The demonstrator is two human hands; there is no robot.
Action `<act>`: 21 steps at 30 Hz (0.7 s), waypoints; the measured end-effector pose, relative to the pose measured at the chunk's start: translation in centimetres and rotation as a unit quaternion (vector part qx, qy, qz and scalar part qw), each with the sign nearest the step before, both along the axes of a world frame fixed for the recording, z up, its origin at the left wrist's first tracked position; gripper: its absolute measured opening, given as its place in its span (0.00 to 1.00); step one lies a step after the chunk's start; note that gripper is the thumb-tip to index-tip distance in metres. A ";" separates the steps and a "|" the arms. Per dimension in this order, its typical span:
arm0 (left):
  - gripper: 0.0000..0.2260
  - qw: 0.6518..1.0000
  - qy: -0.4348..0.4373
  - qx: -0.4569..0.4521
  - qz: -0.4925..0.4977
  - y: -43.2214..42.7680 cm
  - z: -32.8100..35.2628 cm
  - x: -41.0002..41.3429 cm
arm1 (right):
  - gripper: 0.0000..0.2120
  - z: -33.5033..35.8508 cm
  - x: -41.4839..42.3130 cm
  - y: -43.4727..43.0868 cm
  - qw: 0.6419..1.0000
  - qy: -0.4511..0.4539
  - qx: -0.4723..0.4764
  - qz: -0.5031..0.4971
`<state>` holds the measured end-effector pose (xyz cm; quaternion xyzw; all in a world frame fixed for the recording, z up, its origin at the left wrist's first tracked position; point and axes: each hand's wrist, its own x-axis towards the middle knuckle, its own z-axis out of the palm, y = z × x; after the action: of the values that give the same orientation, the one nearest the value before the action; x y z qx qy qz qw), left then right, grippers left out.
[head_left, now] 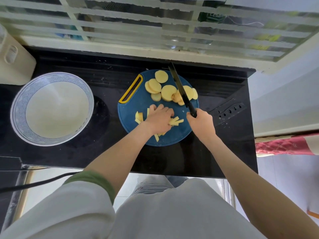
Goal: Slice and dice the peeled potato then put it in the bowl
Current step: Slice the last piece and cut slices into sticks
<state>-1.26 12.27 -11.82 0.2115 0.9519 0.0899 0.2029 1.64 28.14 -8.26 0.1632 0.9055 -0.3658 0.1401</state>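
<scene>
Several round potato slices [167,92] lie overlapping on the far half of the blue cutting board [179,133]. Potato sticks [176,121] are scattered on the near half. My left hand [158,119] lies palm down over the sticks, fingers curled on them. My right hand [201,124] grips the handle of a black knife [180,87], whose blade points away and hangs over the slices. The blue-patterned white bowl [19,107] stands empty to the left of the board.
The board lies on a black counter [86,152]. A black knife sheath [227,112] rests right of the board. A cream container [13,61] stands at the back left. A barred window [155,28] runs along the far edge.
</scene>
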 end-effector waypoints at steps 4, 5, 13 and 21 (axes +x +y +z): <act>0.29 0.999 -0.008 0.025 0.020 0.0 0.4 0.7 | 0.13 -0.3 0.2 -0.4 1.000 -0.004 0.005 0.011; 0.33 0.999 -0.004 0.025 0.035 -0.2 0.5 1.0 | 0.12 -0.3 0.3 -0.5 1.000 -0.005 0.006 0.014; 0.31 0.985 0.050 -0.151 0.063 -3.4 0.8 3.0 | 0.12 -1.8 1.0 -1.0 1.000 -0.015 0.011 0.010; 0.19 0.975 0.000 -0.211 0.063 -3.5 1.0 3.5 | 0.16 -2.7 1.8 -0.9 0.998 -0.005 0.054 0.013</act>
<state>2.21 8.74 -10.84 0.1034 0.9607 -0.1000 0.2372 3.43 27.25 -11.00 0.1605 0.9252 -0.3140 0.1401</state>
